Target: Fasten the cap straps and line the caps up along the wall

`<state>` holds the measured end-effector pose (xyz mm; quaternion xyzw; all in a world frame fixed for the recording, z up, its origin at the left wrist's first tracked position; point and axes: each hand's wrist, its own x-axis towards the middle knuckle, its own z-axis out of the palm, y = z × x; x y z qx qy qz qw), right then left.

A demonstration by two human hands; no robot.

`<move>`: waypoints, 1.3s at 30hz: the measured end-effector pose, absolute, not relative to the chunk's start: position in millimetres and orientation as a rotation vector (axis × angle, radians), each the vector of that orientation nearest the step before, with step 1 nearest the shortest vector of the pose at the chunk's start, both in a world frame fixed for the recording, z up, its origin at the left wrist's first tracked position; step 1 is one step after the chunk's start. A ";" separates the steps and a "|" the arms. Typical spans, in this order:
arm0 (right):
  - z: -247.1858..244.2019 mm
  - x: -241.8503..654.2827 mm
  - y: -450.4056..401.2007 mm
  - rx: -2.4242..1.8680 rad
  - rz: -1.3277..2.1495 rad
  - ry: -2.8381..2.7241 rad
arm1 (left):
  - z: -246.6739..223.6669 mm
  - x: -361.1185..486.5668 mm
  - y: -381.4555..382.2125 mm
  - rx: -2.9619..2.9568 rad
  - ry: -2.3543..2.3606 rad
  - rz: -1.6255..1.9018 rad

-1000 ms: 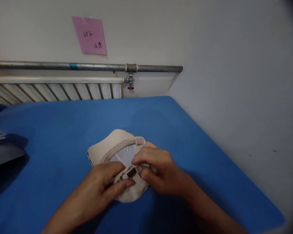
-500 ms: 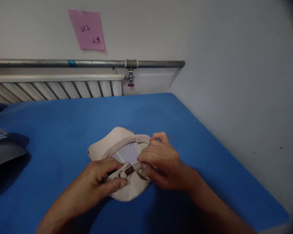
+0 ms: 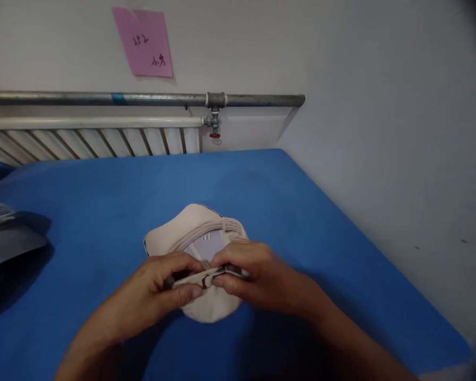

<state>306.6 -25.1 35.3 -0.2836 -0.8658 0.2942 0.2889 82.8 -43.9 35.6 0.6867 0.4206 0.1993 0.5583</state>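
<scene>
A cream baseball cap (image 3: 184, 225) lies on the blue table, its inside facing up and its brim pointing away to the upper left. My left hand (image 3: 164, 283) pinches the back strap (image 3: 188, 279) of the cap between thumb and fingers, left of a small metal buckle (image 3: 206, 281). Close beside it, my right hand (image 3: 257, 272) is closed on the strap just right of the buckle, thumb below and forefinger above. The dark label on the strap is partly covered by the right hand's fingers. A pale lilac lining shows inside the crown.
Grey caps (image 3: 10, 243) sit at the table's left edge, partly out of view. Behind the blue table (image 3: 174, 180) are a white radiator (image 3: 115, 143), a metal pipe (image 3: 162, 99) and a red-handled valve (image 3: 214, 127). A pink note (image 3: 143, 45) hangs on the wall.
My right hand has moved left and down from the cap's right edge to the buckle. The strap's label has turned and is now mostly covered. My left hand stays on the strap.
</scene>
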 end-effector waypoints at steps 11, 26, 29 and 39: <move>36.2 304.7 -31.0 -0.822 0.786 -2.270 | 24.2 82.9 -41.6 0.946 0.766 0.656; 42.3 314.5 -27.1 -0.858 0.700 -2.360 | 19.8 106.8 -35.9 0.631 0.820 0.765; 43.7 318.2 -27.2 -0.878 0.691 -2.383 | 20.1 104.6 -37.8 0.731 0.850 0.750; 36.4 319.0 -27.4 -0.750 0.629 -2.336 | 13.7 95.7 -43.8 0.979 0.861 0.579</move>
